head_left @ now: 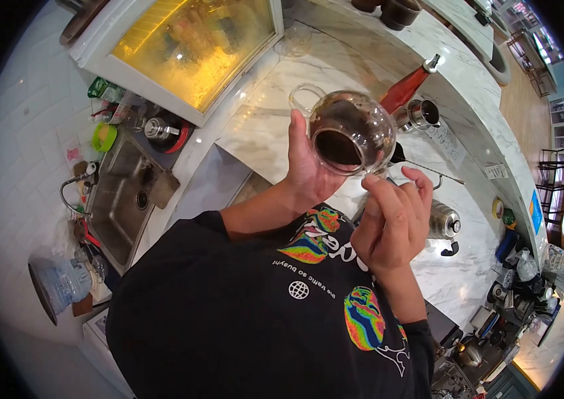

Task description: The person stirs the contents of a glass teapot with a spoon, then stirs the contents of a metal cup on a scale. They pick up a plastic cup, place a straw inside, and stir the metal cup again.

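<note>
A person wears a black short-sleeved shirt bearing a white globe emblem, small white lettering curving just beside that globe, and rainbow-coloured patches near it.

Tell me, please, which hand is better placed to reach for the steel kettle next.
Probably the right hand: it is closer to the steel kettle, while the left hand cradles the glass pot. Whether the right also grips the pot is unclear.

Pot above counter; bottle near far edge, pitcher just right of it; kettle toward right edge; sink left, display case far left.
</note>
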### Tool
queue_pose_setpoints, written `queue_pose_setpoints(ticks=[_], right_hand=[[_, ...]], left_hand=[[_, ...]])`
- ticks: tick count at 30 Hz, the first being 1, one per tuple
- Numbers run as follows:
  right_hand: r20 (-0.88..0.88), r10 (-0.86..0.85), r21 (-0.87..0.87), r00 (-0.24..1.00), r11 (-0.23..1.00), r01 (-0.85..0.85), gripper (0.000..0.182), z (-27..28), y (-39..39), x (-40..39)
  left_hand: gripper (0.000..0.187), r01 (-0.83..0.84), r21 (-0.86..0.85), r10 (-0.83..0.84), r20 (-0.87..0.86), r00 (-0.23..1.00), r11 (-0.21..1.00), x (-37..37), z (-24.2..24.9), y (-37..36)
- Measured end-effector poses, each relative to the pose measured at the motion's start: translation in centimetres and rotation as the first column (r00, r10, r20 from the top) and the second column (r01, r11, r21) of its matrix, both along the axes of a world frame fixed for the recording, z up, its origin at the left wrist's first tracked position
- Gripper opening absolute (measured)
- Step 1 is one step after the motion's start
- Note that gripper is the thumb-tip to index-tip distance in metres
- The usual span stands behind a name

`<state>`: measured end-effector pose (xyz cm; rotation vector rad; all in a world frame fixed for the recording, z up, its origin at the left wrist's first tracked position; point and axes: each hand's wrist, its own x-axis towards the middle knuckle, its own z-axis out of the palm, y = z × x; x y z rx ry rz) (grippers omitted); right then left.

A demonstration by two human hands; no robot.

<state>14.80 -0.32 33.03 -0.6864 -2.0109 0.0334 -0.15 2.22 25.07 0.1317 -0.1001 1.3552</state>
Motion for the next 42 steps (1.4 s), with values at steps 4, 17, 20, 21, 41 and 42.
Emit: queue_pose_setpoints(ticks=[4, 17, 20, 21, 41, 42], right_hand=[[0.027, -0.021, 0.033, 0.999, 0.999, 0.020, 0.038, 0.3, 0.8, -1.1], [0.045, 0.011, 0.020, 0.999, 1.000, -0.012, 0.041, 0.4, 0.8, -0.5], [0.045, 0.004, -0.004, 0.999, 1.000, -0.003, 0.042, 0.3, 0.5, -0.3], [0.041, 0.006, -0.020, 0.999, 1.000, -0.005, 0.041, 0.4, 0.2, -0.1], [-0.157, -0.033, -0.124, 0.987, 0.992, 0.014, 0.021, -0.5, -0.2, 0.0], [-0.157, -0.029, -0.131, 0.987, 0.991, 0.009, 0.021, -0.5, -0.2, 0.0]], left_hand=[[0.102, -0.023, 0.057, 0.024, -0.028, 0.999, 0.998, -0.1, 1.0, 0.4], [0.111, -0.195, -0.110, 0.158, -0.282, 0.946, 0.975, 0.2, 1.9, 0.3], [0.107, -0.246, -0.119, 0.196, -0.327, 0.924, 0.962, 0.5, 2.0, 0.2], [0.106, -0.255, -0.113, 0.203, -0.343, 0.917, 0.960, 0.5, 2.0, 0.2], [0.109, -0.322, 0.027, 0.286, -0.537, 0.794, 0.946, 0.9, 0.4, 0.0], [0.110, -0.322, 0.024, 0.285, -0.535, 0.795, 0.946, 0.9, 0.4, -0.1]])
